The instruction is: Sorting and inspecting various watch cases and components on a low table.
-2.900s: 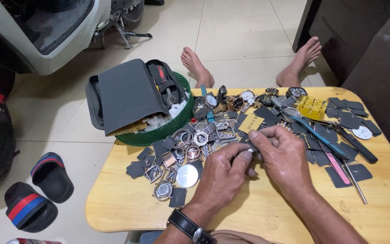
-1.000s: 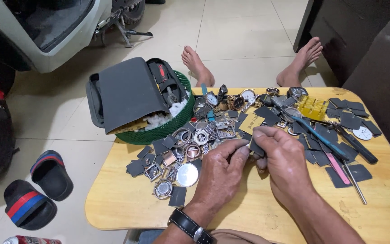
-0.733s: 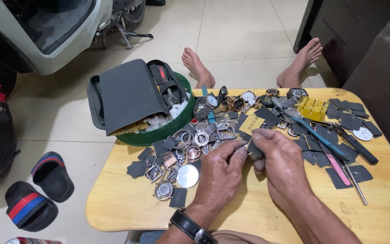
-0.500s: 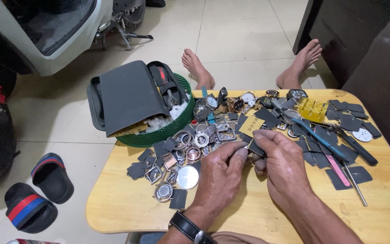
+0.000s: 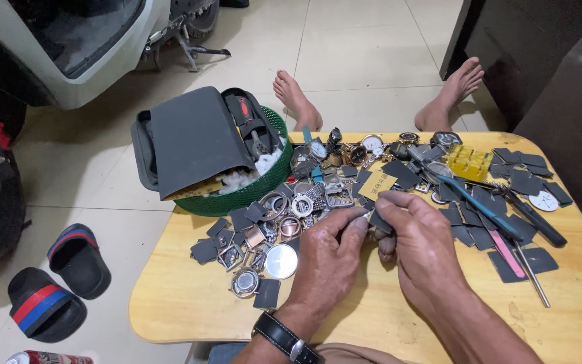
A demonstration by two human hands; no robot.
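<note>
My left hand and my right hand meet over the middle of a low wooden table. Together their fingertips pinch a small dark watch part, mostly hidden by the fingers. A black wristwatch is on my left wrist. Just beyond the hands lies a heap of watch cases, rings and dials. A round silver case back lies left of my left hand.
A green basket with a grey pouch stands at the table's back left. Dark square pads, a blue-handled tool, a pink tool and a yellow box lie right. Bare feet, sandals and a scooter are on the floor.
Both hands stay together over the same spot; the fingers have shifted slightly on the small part. Nothing else has moved.
</note>
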